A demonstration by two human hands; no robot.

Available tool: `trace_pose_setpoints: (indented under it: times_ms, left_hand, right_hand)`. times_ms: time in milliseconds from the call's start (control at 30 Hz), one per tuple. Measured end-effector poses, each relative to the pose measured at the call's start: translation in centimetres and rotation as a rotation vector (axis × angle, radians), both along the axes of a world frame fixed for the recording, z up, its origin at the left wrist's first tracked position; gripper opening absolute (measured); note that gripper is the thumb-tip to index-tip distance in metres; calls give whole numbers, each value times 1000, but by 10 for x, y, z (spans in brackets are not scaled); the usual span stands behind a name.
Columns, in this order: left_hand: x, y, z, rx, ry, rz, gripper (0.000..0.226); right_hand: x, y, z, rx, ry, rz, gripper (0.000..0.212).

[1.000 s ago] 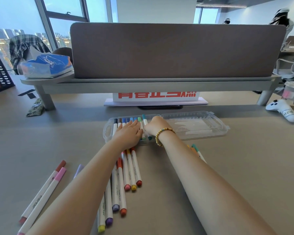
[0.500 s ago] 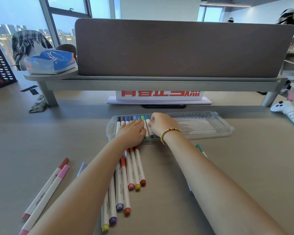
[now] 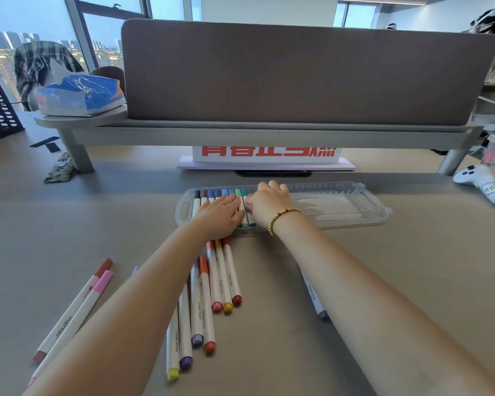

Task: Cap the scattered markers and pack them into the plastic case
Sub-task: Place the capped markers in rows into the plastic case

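The left hand (image 3: pixel 220 215) is lying flat, fingers straight and together, pressing down on the row of markers in the case (image 3: pixel 216 194); it is covering most of their barrels, so only the far caps, dark through blue to green, are showing. The right hand (image 3: pixel 269 205) is sitting just beside it with fingers curled, thumb and fingertips seeming to pinch the teal marker (image 3: pixel 245 195) at the end of the row; the fingertips themselves are hidden behind the knuckles, so the grip is hard to confirm. A beaded bracelet (image 3: pixel 282 217) is circling that wrist.

The clear plastic case (image 3: pixel 355 208) is lying open on the desk (image 3: pixel 412 267), its right half bare.

Nearer, capped markers are lying loose: a fan of seven (image 3: pixel 209 304) partly under the left forearm, a red-brown and pink pair (image 3: pixel 77 307) at left, and one grey-tipped marker (image 3: pixel 315 301) mostly hidden by the right forearm. Their barrels are reading "marker".

A white sign (image 3: pixel 265 154) with red characters is cut off by the shelf. A white controller-shaped toy (image 3: pixel 482 182) is reading "HOM".
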State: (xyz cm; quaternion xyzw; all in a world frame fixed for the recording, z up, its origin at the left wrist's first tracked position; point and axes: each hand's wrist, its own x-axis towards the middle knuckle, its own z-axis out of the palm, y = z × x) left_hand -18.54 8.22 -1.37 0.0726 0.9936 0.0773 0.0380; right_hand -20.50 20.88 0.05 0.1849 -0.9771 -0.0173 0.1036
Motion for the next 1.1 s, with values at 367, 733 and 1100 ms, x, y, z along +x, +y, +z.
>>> trace_pose_setpoints:
  times_ms: [367,733,1100]
  left_hand:
    - [62,84,15,392,295,71,17]
    - [100,113,7,200,14,176,42]
    - [108,111,20,59,5,173,27]
  right_hand:
    - [65,104,3,-776,-164,-132,26]
    - [105,115,-3,-710,-198,-183,12]
    - [114,125,9,-434,-304,-247,24]
